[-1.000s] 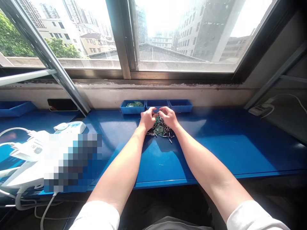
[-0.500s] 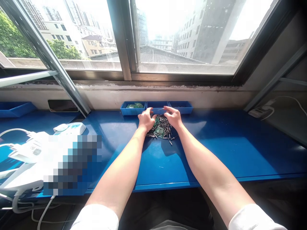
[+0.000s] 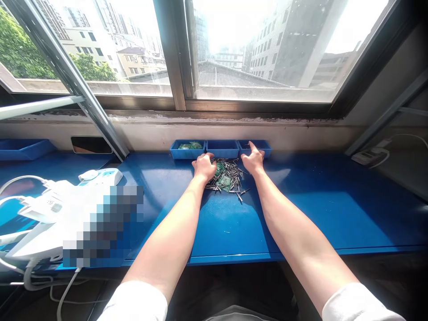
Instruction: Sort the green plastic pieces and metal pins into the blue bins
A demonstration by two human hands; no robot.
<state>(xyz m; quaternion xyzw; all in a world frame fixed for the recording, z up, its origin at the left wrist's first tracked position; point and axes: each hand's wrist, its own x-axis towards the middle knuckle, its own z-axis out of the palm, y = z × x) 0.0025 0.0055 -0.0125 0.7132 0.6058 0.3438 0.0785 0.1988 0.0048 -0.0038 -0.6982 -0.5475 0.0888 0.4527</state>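
Right hand [image 3: 253, 160] now over the right blue bin [image 3: 268, 153], half-open, hold unclear.

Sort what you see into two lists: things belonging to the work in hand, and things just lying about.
In the work:
left hand, at the pile
right hand, at the right-hand bin
metal pins
green pieces
three blue bins

Apparently just lying about:
dark slab
white power strip
far-left blue tray

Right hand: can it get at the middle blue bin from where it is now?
Probably yes: the right hand is at the right bin, right beside the middle bin, whose top looks open, with the left hand off to its lower left.
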